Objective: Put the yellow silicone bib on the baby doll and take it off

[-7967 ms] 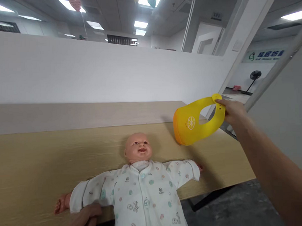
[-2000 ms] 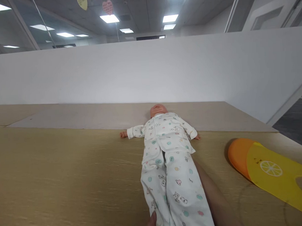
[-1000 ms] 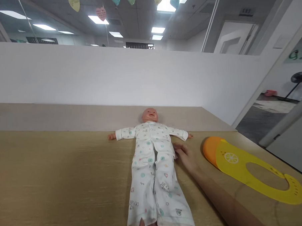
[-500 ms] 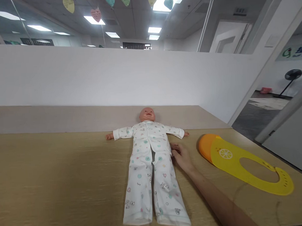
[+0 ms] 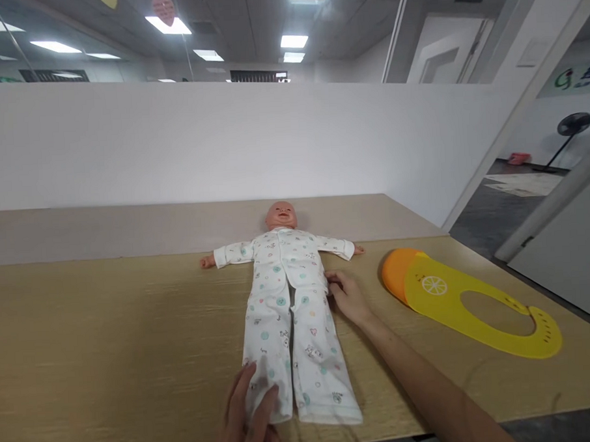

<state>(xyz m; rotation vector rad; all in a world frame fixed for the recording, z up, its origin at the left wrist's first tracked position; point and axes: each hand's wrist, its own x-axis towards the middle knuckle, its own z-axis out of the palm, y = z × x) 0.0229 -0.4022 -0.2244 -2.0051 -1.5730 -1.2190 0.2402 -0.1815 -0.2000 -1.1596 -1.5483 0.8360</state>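
A baby doll (image 5: 281, 216) lies on its back with arms stretched out to both sides. It wears a white printed pajama top (image 5: 284, 257) and matching pajama pants (image 5: 313, 357). The top's front parts below the chest, leaving a dark gap between the legs. My right hand (image 5: 347, 297) is at the doll's waist on the right, fingers curled in at the side edge of the pajama top; the fingertips are partly hidden. Low in the view, my left hand (image 5: 247, 415) has its fingers apart over the left pants leg, near the cuff.
A yellow bib (image 5: 445, 305) with an orange pocket lies to the right on the wooden table (image 5: 109, 346). A beige strip (image 5: 104, 232) runs along the back, against a white wall (image 5: 198, 144). Beyond the doorway at right stands a black fan (image 5: 574, 124).
My left hand has come into view from below, over the left pants leg. My right hand stays at the doll's waist. The whole view has shifted slightly.
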